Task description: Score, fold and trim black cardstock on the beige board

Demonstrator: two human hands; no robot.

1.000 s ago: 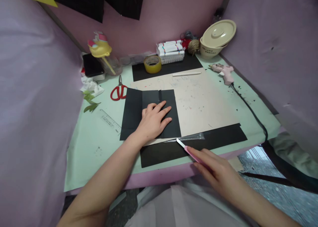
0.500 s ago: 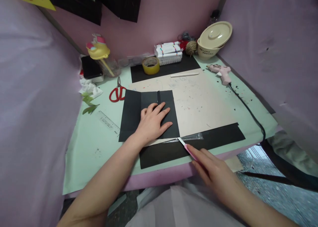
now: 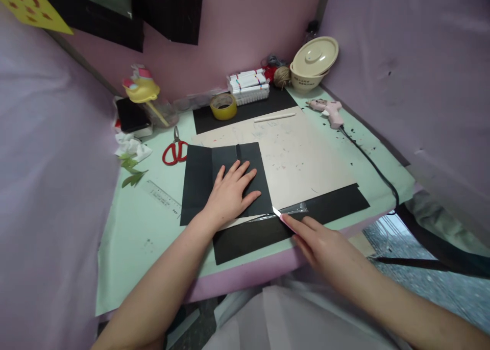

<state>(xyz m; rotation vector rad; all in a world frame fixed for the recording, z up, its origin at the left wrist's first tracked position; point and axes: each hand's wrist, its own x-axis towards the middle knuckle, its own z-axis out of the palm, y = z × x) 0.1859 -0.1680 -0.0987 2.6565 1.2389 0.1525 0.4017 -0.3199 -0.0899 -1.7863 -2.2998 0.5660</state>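
Note:
My left hand (image 3: 231, 194) lies flat with spread fingers on a folded sheet of black card (image 3: 197, 186). A narrow dark strip (image 3: 238, 152) shows just beyond its fingertips. My right hand (image 3: 317, 240) grips the pink handle of a craft knife (image 3: 277, 213), whose pale blade meets the card's lower right corner. Under the card is a whitish board (image 3: 306, 156) with scribbles and specks. A clear plastic strip (image 3: 294, 208) and another black sheet (image 3: 245, 245) lie along the near side, close to the blade.
Red-handled scissors (image 3: 175, 151) and a clear ruler (image 3: 164, 194) lie to the left. Yellow tape (image 3: 223, 107), a basket of markers (image 3: 248, 87) and a lidded cream bowl (image 3: 312, 67) stand at the back. A pink glue gun (image 3: 331, 111) trails its black cord at right.
The knife tip has shifted slightly up, from just below the card's corner onto it. My left hand stays pressed on the card. The whole view has turned slightly.

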